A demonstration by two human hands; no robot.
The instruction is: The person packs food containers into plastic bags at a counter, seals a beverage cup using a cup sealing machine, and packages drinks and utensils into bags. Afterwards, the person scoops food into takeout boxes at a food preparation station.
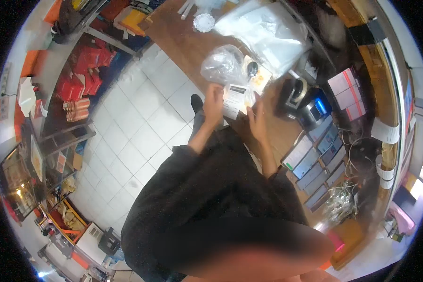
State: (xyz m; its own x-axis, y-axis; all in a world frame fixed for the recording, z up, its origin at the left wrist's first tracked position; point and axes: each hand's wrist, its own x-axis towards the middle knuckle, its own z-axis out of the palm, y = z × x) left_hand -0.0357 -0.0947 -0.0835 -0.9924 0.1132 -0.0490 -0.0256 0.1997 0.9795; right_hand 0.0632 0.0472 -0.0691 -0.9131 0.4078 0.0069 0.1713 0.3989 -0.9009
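Note:
Near the table's front edge, in the head view, my left hand (214, 104) grips the left side of a white printed slip (236, 97), which shows dark lines of text. My right hand (257, 115) is at the slip's lower right side, its fingers pinched against that edge. Just beyond the slip lies a crumpled clear plastic bag (224, 63). A flat packet with a yellowish print (262, 81) and a dark oval object (252, 69) sit right behind my hands. Whether the slip is attached to something beneath it, I cannot tell.
Large clear plastic bags (265, 33) cover the far side of the brown table (174, 35). A tape dispenser (296, 91), a device with a blue-lit screen (317, 107) and several phone-like slabs (303, 155) stand right. Pink boxes (347, 91) are behind. Shelves with red packs (82, 77) line the left.

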